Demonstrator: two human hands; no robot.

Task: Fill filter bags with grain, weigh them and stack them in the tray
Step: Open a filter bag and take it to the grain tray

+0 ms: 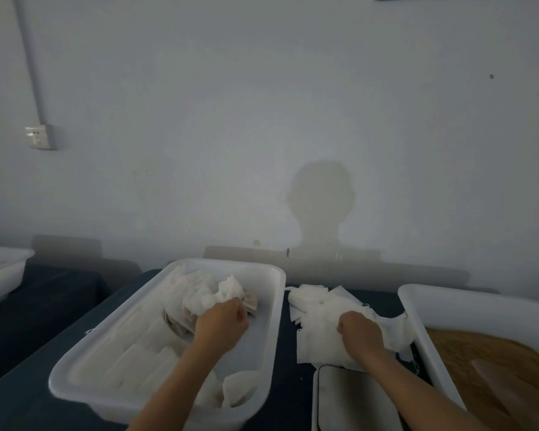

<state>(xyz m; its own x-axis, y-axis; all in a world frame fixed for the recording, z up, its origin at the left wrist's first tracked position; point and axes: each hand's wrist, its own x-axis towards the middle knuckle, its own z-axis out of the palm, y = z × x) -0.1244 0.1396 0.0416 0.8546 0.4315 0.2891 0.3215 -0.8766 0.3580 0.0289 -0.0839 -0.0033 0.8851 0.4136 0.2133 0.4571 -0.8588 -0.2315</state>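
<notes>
A white plastic tray (274,293) sits in front of me on the dark table, holding several filled filter bags in rows. My left hand (221,321) reaches into it and is closed on a filled filter bag (231,290) near the tray's far side. To the right lies a loose pile of empty white filter bags (321,303). My right hand (360,332) rests on this pile with fingers curled into the bags. At the far right a second white tub (417,325) holds brown grain (467,353) and a pale scoop (507,387). A grey scale (352,399) stands below the pile.
Another white tray (3,269) sits at the far left on a separate dark table, with a gap between the tables. A grey wall with a socket (39,136) rises right behind the table.
</notes>
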